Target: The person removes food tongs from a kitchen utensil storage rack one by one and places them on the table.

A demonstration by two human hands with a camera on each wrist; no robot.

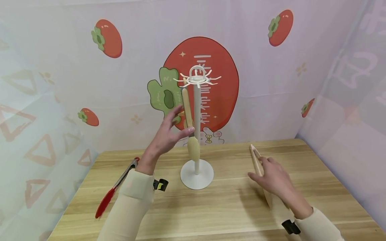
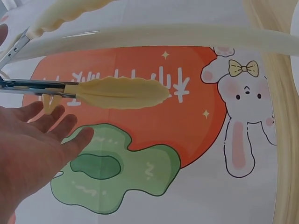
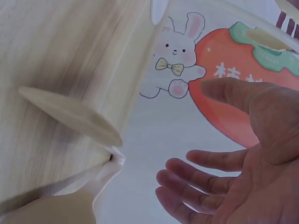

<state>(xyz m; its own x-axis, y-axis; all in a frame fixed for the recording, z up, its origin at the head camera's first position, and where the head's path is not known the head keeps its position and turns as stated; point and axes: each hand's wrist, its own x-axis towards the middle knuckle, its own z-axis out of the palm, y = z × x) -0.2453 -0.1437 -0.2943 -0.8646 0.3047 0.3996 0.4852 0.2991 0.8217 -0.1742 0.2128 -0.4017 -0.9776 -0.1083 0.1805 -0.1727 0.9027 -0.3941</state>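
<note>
Beige-and-metal tongs (image 1: 193,149) hang head down from the left side of a white hook stand (image 1: 197,110). My left hand (image 1: 169,134) is around these tongs, thumb in front and fingers spread behind. In the left wrist view its fingers (image 2: 70,126) are extended and loose beside the metal arm, below the scalloped beige head (image 2: 122,93). My right hand (image 1: 272,175) hovers over cream tongs (image 1: 255,160) on the table at the right. Its thumb and fingers lie apart on either side of them in the head view. The right wrist view shows that palm (image 3: 275,140) with nothing gripped.
Red-headed metal tongs (image 1: 113,190) lie at the left of the wooden table (image 1: 229,207). The stand's round white base (image 1: 197,182) is near the table's middle, and its hooks (image 1: 197,79) spread out at the top. A printed cloth backdrop (image 1: 256,83) rises behind.
</note>
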